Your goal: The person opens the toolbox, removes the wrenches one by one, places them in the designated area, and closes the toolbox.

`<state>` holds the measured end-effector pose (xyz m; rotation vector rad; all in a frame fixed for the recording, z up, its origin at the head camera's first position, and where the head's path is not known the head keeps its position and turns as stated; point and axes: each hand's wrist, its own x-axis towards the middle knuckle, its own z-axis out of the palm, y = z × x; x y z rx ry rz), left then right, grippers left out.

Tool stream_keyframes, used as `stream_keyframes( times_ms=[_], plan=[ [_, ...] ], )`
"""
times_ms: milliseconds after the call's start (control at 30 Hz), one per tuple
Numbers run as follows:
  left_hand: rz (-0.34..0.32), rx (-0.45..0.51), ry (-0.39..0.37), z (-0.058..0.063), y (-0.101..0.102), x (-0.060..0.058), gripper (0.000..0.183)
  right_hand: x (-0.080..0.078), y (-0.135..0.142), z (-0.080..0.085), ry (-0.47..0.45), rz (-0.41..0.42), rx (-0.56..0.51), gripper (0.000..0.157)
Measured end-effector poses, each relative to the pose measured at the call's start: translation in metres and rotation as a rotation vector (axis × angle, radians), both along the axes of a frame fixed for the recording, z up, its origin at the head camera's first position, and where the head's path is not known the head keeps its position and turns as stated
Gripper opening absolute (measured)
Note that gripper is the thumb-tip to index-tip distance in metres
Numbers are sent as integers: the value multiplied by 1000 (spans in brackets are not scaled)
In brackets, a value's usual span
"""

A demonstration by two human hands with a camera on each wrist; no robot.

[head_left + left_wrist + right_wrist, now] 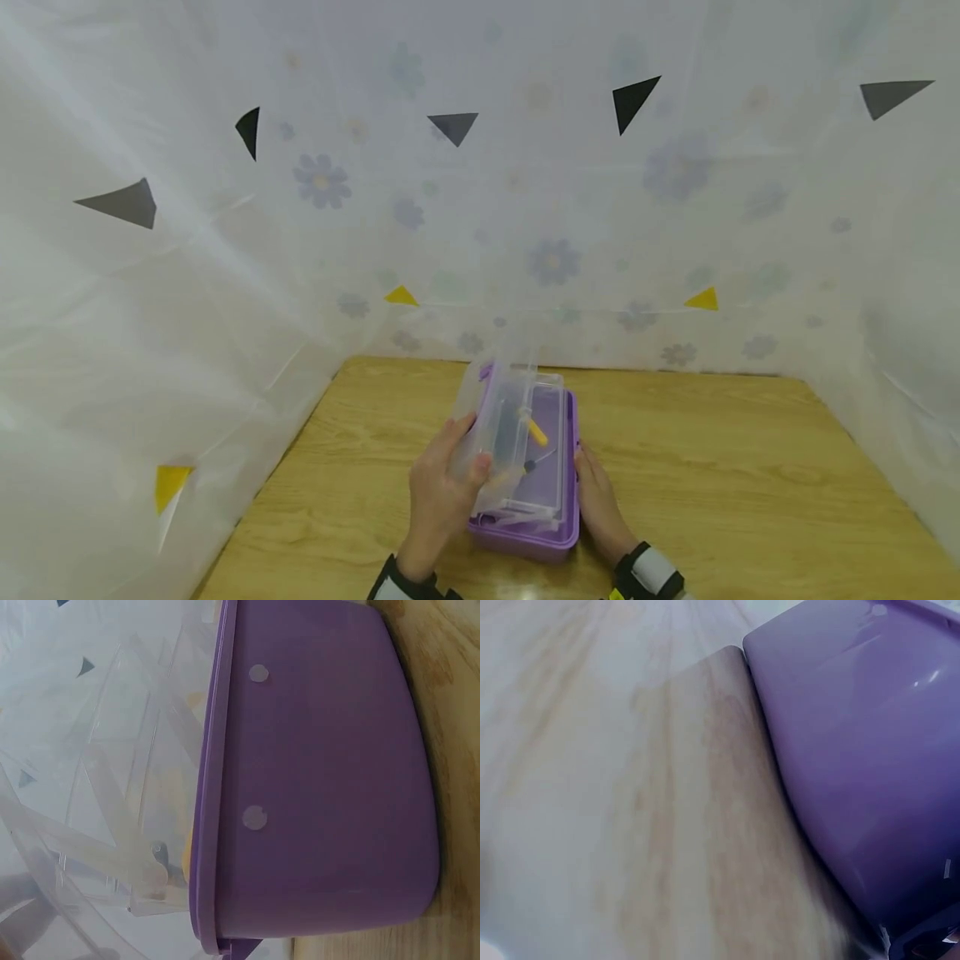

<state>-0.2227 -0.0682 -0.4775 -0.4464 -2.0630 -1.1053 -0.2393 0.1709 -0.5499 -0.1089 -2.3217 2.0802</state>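
Observation:
A purple plastic storage box stands on the table. Its clear lid, tilted up at the left, is gripped at the left edge by my left hand, the thumb on the near face. Through the lid I see a clear inner tray holding a small thing with a yellow handle and a thin dark-ended tool. My right hand rests along the box's right side. In the left wrist view, blurred fingers show behind the clear lid. The right wrist view shows mostly the box wall.
The wood-patterned table extends on both sides of the box. White flowered sheeting encloses it at the back and sides, with black, grey and yellow triangles stuck on. A purple latch sits on the lid's far left edge.

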Motion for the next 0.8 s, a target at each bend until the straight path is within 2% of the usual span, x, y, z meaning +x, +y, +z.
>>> stream_keyframes(
  times_ms=[200, 433, 600, 800],
  plan=[
    [-10, 7, -4, -2, -2, -1, 63, 0, -1, -2, 9, 7, -4, 65],
    [-63, 111, -51, 0, -10, -3, 62, -1, -1, 1, 31, 18, -9, 65],
    [-93, 166, -101, -1, -12, -3, 64, -2, 0, 2, -12, 17, 10, 68],
    [-84, 177, -92, -2, -13, -3, 68, -3, -1, 1, -47, 20, 11, 69]
  ],
)
